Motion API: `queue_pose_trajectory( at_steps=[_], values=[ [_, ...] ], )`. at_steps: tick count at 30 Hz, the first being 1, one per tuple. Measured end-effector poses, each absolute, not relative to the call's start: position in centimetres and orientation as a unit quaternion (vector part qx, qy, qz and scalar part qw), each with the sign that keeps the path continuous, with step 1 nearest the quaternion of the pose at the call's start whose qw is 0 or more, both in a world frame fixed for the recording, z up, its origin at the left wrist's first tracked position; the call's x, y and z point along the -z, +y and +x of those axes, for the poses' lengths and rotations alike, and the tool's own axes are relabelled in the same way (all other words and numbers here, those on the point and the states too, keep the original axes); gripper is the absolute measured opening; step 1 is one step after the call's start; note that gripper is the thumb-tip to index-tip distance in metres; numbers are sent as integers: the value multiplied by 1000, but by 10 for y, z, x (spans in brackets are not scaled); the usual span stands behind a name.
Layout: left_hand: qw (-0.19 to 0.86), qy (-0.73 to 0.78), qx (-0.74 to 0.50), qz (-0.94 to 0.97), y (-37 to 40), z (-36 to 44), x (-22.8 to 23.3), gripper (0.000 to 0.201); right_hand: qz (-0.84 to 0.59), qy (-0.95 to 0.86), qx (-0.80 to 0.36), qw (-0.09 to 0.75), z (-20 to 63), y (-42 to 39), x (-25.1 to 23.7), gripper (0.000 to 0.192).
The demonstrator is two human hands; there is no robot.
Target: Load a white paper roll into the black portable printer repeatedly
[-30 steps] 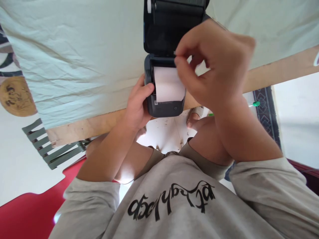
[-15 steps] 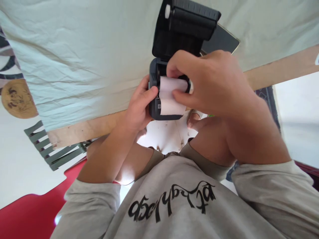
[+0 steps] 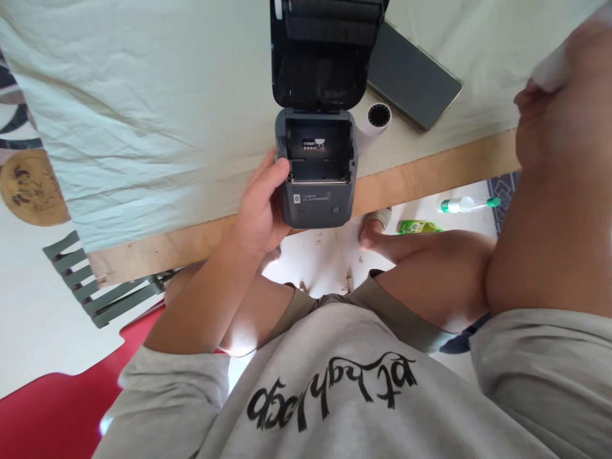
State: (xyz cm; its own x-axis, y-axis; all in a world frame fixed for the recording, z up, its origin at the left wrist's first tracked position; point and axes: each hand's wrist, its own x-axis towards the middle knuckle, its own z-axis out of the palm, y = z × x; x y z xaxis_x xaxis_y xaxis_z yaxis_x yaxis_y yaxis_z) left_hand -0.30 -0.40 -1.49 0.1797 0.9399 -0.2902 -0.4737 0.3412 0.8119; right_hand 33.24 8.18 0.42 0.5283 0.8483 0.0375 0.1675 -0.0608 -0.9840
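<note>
My left hand point(image 3: 265, 204) is closed around the left side of a dark grey label printer point(image 3: 317, 213), thumb on its rim. The printer's black lid point(image 3: 320, 73) is swung up, and its paper bay point(image 3: 318, 140) shows bare inside, with a small printed sticker on the floor of the bay. Far to the right, over the table, my right hand point(image 3: 568, 102) is closed on a white paper roll point(image 3: 552, 69). That hand is blurred and its upper part runs toward the frame edge, so the roll shows only in part.
A dark phone point(image 3: 414, 76) lies on the cloth-covered table point(image 3: 167, 95), beside a white cylinder with a dark round top point(image 3: 379, 116). The wooden table edge point(image 3: 421, 166) runs in front of me. Below, a green packet point(image 3: 415, 227) and a white-and-green bottle point(image 3: 468, 204) are on the floor.
My right hand has lifted the paper roll out of the printer and carried it far to the right. The printer stays in my left hand, shifted slightly left.
</note>
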Motion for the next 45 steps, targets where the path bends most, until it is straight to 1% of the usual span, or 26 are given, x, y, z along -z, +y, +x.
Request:
queue_pose_trajectory(
  at_steps=[2,3,6,8,10,12,14,15,17,19,20,21,22,24,26,31,34,38,41,43,45],
  values=[
    [712,411,-493,285,-3,-2,15,29,-676,-442,-179,561,338,83,9,21],
    [712,415,-490,284,-3,-2,14,29,-682,-478,-134,537,338,82,13,23],
    [706,422,-489,291,-2,-1,14,33,-719,-557,-78,409,334,81,18,31],
    [703,422,-493,293,-3,-1,14,37,-747,-551,-60,368,335,83,21,39],
    [704,423,-492,289,-3,0,15,39,-733,-564,-77,372,340,83,22,40],
    [703,426,-492,288,-3,0,14,39,-688,-592,-86,411,346,79,21,46],
    [701,429,-491,290,-4,-1,14,37,-646,-615,-47,450,346,70,17,51],
    [701,430,-488,291,-4,-1,13,35,-634,-619,-13,463,343,64,14,46],
    [705,430,-482,293,-4,-1,13,31,-613,-630,28,476,325,52,6,28],
    [708,426,-481,292,-4,-1,12,30,-553,-662,-19,505,294,42,0,36],
    [708,426,-483,291,-4,-1,11,32,-521,-700,-68,484,277,38,-2,43],
    [707,427,-484,289,-5,-1,11,34,-500,-737,-107,443,260,36,-2,51],
    [705,431,-485,286,-5,-1,10,35,-492,-758,-137,405,245,35,-1,54],
    [703,439,-484,283,-6,-1,10,38,-488,-780,-181,348,221,37,4,55],
    [703,436,-485,284,-6,-1,11,37,-498,-777,-207,327,209,40,10,54],
    [707,412,-496,290,-6,-4,15,27,-531,-747,-234,324,206,42,19,54],
    [710,412,-499,279,-6,-4,16,28,-534,-744,-229,331,209,42,20,49],
    [715,404,-499,277,-5,-4,17,28,-520,-759,-230,317,211,44,20,40],
    [721,396,-492,285,-5,-4,16,29,-521,-752,-238,327,212,46,20,37],
    [718,401,-488,292,-5,-4,15,29,-521,-741,-258,336,212,44,19,40],
    [713,408,-488,296,-5,-4,15,29,-514,-713,-311,361,212,42,18,51]
  ],
)
